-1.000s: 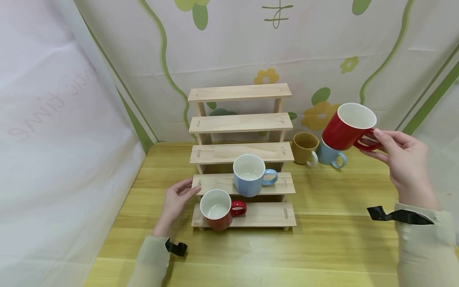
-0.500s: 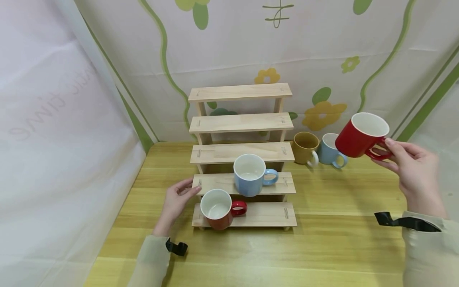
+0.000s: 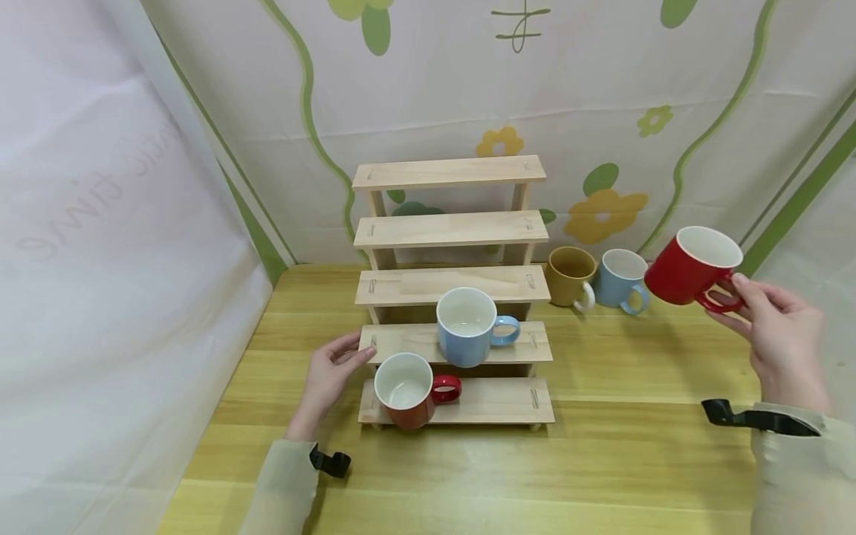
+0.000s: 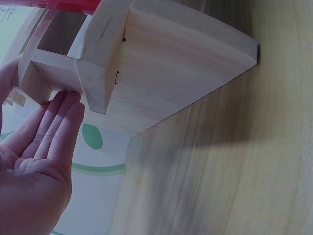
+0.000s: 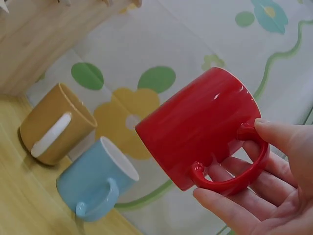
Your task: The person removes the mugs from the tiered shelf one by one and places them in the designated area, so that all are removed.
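Note:
My right hand [image 3: 789,342] holds a red mug [image 3: 689,271] by its handle, tilted and raised above the table at the right. Thumb and fingers pinch that handle in the right wrist view. At the left end of a stepped wooden shelf [image 3: 488,397], my left hand [image 3: 331,375] grips the second board from the bottom, thumb on top and fingers underneath. Another red mug [image 3: 411,414] stands on the lowest board, handle to the right. A light blue mug [image 3: 463,345] sits one board higher.
Behind the raised mug, a mustard mug [image 3: 568,279] with a white handle and a second light blue mug [image 3: 610,286] stand on the wooden table [image 3: 602,461], right of the shelf. A patterned cloth [image 3: 428,82] hangs at the back.
My right hand has moved right and lower in the head view with the red mug, uncovering more of the blue mug behind. The left hand keeps its place on the shelf.

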{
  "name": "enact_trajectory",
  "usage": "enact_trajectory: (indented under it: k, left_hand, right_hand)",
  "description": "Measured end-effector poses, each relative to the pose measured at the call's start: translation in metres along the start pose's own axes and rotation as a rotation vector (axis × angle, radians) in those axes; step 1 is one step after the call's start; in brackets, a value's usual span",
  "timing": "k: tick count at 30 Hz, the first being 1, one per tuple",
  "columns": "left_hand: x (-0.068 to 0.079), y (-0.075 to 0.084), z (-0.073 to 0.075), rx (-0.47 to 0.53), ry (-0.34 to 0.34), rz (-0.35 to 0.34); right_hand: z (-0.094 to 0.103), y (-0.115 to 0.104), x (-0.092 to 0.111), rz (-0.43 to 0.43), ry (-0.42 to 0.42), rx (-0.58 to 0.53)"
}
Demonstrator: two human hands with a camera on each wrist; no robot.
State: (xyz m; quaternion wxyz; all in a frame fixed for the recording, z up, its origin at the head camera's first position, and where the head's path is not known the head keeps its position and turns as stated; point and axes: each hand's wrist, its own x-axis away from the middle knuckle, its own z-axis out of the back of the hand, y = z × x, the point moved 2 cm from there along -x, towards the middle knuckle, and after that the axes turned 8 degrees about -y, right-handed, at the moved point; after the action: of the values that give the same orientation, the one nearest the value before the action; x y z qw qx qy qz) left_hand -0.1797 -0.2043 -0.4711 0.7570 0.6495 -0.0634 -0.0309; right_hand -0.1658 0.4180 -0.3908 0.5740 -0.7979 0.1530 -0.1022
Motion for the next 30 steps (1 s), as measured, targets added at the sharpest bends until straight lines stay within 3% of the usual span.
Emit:
enact_trajectory:
  k: [15,23,30]
  left_hand:
    - [-0.001,-0.001,0.000,-0.002,0.012,-0.004]
    - [-0.002,-0.003,0.000,-0.005,0.014,-0.002]
    - [-0.002,-0.004,0.001,0.004,0.013,0.002]
  right_hand:
    - [0.019,0.019,-0.007,-0.032,0.087,-0.069]
    - [0.024,0.029,-0.011,-0.064,0.089,-0.062]
    - [0.026,0.034,-0.014,-0.063,0.076,-0.150]
